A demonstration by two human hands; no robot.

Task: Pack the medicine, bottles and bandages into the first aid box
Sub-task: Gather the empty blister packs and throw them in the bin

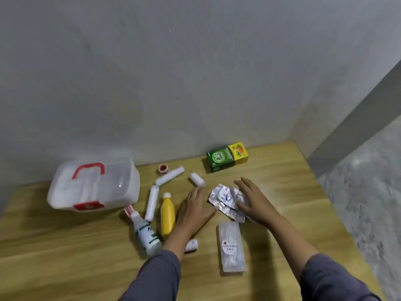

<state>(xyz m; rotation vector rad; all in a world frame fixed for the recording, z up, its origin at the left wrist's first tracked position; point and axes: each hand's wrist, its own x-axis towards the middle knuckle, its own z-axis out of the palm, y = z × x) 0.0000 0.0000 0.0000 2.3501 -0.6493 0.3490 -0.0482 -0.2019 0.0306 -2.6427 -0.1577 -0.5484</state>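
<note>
A wooden table point(282, 192) fills the lower frame, its far edge against a grey wall and its right edge dropping to a speckled floor; bare wood lies open at lower left and far right. At centre, a crumpled heap of silver blister packs point(226, 200) sits between two hands. The left hand point(196, 208) lies flat, fingers spread, fingertips touching the heap's left edge; the right hand point(252, 199) rests open on its right side — neither visibly grips it. The translucent first aid box point(93, 185), red handle and latch, lid closed, sits at centre left. Between it and the hands lie bandage rolls point(169, 175), a yellow bottle point(167, 213) and a white bottle point(144, 232). One small roll point(192, 245) is half hidden by the left forearm. A green carton point(226, 157) stands near the wall; a clear case point(231, 246) lies lower centre — its label blurred.
</note>
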